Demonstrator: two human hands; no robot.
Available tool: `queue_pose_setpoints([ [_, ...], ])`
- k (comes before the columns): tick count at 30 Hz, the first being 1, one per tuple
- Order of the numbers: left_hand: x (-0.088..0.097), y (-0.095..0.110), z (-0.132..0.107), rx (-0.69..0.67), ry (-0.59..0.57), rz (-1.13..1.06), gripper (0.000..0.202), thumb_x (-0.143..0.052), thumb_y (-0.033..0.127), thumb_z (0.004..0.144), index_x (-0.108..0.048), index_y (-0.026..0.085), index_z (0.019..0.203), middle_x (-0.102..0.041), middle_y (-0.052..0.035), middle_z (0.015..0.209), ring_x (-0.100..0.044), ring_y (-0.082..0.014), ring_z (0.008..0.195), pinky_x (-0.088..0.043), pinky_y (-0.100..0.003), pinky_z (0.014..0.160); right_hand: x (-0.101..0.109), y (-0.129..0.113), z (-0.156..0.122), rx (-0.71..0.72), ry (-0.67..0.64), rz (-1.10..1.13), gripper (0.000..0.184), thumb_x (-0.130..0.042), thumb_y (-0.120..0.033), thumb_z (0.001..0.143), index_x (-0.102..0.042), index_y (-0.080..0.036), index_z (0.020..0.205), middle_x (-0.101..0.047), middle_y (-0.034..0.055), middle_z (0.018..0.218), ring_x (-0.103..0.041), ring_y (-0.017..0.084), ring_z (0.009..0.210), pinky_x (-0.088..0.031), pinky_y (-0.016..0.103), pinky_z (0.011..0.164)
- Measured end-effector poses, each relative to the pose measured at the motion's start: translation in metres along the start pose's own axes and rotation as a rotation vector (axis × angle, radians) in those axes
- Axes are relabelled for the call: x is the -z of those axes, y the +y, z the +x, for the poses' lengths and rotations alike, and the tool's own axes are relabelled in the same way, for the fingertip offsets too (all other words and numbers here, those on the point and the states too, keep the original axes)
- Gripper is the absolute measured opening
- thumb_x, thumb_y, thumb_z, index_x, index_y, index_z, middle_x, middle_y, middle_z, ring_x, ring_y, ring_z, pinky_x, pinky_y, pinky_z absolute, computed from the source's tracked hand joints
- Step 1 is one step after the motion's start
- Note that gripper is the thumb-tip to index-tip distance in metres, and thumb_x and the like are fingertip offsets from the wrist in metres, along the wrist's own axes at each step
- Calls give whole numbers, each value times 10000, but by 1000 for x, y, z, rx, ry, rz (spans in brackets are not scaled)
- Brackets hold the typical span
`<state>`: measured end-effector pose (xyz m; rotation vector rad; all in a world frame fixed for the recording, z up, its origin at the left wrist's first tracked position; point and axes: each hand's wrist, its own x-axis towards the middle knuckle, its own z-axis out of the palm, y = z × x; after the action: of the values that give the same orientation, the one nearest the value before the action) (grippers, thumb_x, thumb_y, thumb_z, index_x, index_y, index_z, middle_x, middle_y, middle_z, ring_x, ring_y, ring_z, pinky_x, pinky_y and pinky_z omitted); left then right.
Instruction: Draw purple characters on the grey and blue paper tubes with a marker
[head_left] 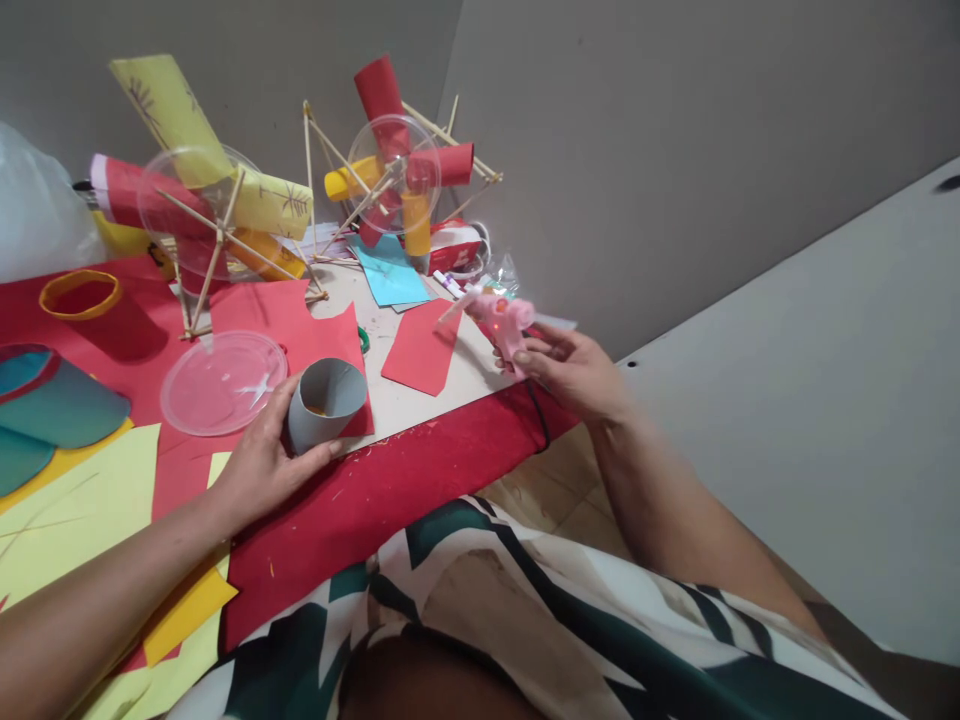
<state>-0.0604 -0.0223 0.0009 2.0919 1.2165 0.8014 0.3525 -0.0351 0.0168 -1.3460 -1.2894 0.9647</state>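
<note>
My left hand (262, 455) is wrapped around a grey cardboard tube (311, 425) near the table's front edge. The tube's open end faces up and toward me, with a small yellowish patch inside. In my right hand (574, 370) is a pink hot glue gun (510, 320), its nozzle pointing left over the tabletop and a small orange-red light glowing on its side. A dark cord hangs below it. Left of the tube lies a round clear plastic lid (217, 385). A cut piece of red paper (424, 350) rests between the tube and the glue gun.
Two stick-framed wheels with paper tubes, one yellow and red (184, 120), one red and orange (382, 95), stand at the back. A red tube (112, 325), teal tubes (82, 405) and yellow sheets (82, 490) lie left. A grey wall (637, 130) rises behind the table.
</note>
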Motion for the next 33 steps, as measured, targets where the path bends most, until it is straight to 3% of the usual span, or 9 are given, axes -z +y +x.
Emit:
queue_pose_setpoints([
  [4,1,-3,1,-7,-8,13,835,-720,666,910,-462,213,1562,-647,-215,1541,-663,-422,1397,-572,-600,1153,-12,-9,-4,-55,16,298,581,-993,-534,683,-758,-268,1143,-844,47,983,-815,228,850,-722,424,828],
  [9,1,-3,2,-28,-1,17,807,-728,645,913,-481,224,1555,-651,-201,1543,-662,-420,1406,-567,-590,1171,-23,-6,-3,-161,1,428,483,-988,-466,676,-752,-262,1046,-836,30,973,-794,195,843,-745,385,801],
  [15,1,0,2,-22,54,28,790,-749,605,901,-494,215,1538,-662,-183,1516,-669,-401,1389,-578,-566,1150,-31,2,2,-216,-40,471,293,-892,-405,770,-718,-243,942,-761,19,851,-737,163,785,-735,331,798],
  [22,2,-1,3,35,91,21,807,-771,635,885,-490,262,1542,-687,-175,1478,-694,-407,1327,-606,-594,1079,-32,3,5,-231,-36,499,286,-828,-460,864,-722,-241,1014,-751,21,880,-738,148,800,-699,237,660],
  [26,3,-1,4,51,79,33,840,-757,637,880,-478,240,1565,-673,-188,1486,-683,-417,1344,-597,-599,1101,-33,0,0,-230,-43,509,304,-888,-359,766,-747,-242,1008,-772,6,924,-746,118,853,-681,168,692],
  [29,3,0,5,50,74,34,847,-746,636,877,-476,237,1574,-672,-195,1482,-683,-423,1339,-596,-619,1098,-34,-2,-1,-227,-42,507,345,-903,-258,680,-769,-220,995,-762,-10,895,-721,76,769,-665,123,708],
  [33,3,-1,5,38,64,27,826,-739,617,895,-470,251,1584,-663,-198,1500,-676,-426,1356,-584,-640,1121,-36,-2,-3,-200,-23,479,350,-901,-281,696,-778,-203,1013,-792,19,906,-750,102,771,-692,160,716],
])
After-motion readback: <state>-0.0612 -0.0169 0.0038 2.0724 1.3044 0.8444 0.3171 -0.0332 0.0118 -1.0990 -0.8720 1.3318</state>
